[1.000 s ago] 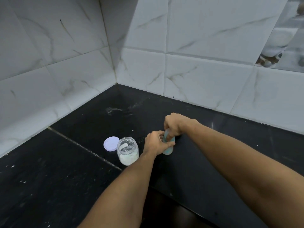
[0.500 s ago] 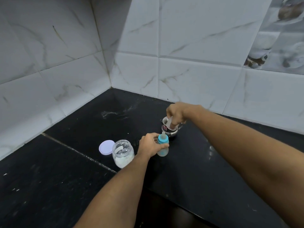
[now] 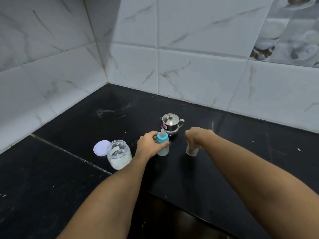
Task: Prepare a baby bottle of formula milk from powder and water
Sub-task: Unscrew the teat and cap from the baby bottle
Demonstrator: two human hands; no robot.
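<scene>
A small baby bottle (image 3: 163,144) with a blue collar and clear teat stands on the black counter (image 3: 224,169). My left hand (image 3: 149,145) grips it from the left. My right hand (image 3: 196,138) holds the bottle's clear cap (image 3: 192,151) down against the counter, to the right of the bottle. Left of my left hand stands an open glass jar (image 3: 119,154) with white powder and a scoop inside. Its pale lilac lid (image 3: 101,148) lies flat beside it. A small steel pot (image 3: 170,124) with its lid on stands just behind the bottle.
White marble-pattern tiled walls (image 3: 189,69) meet in a corner behind the counter. A seam (image 3: 69,153) runs across the counter at the left. The counter's front edge drops off between my forearms. A pale smear (image 3: 107,112) marks the counter near the corner.
My right hand lifted the clear cap off the bottle, passed over the steel pot, and now sets the cap on the counter at the right. My left hand stays on the bottle.
</scene>
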